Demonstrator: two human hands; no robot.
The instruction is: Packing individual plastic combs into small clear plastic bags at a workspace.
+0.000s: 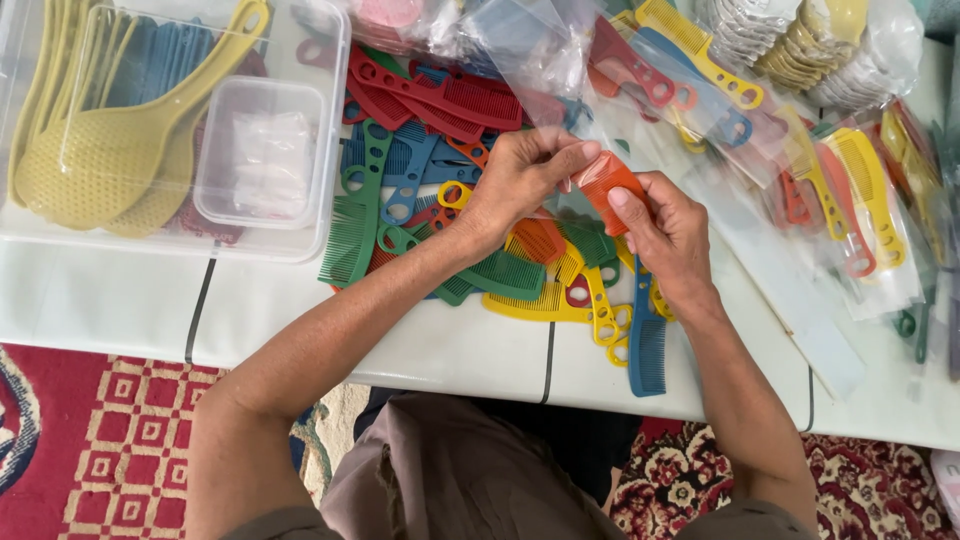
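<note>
Orange comb (610,185) sits pinched between both hands above the table (130,300), its toothed end held by the right hand (668,235) with the thumb pressed flat on top, and its far end closed in the fingers (570,160) of the left hand (520,180). Its long axis runs from upper left to lower right — tilted toward the right wrist. Both hands touch it; neither is nearer. It also seems to meet the mouth of a clear plastic sleeve (545,60) that rises away from it, though whether the comb is inside I cannot tell.

Taking the orange comb as landmark: far to its left stands a clear plastic bin (330,130) holding yellow perforated spoons (110,150) and a small clear lidded box (260,150). Just below and left of it lies a loose heap of combs (430,200) — red, green, blue, yellow. To its right, fanned over the table, lie bagged combs (850,200) in flat clear sleeves, each rectangular and showing several colours. Above right, a bag of pale yellow pieces (820,40) rests at the edge. No labels are legible.
</note>
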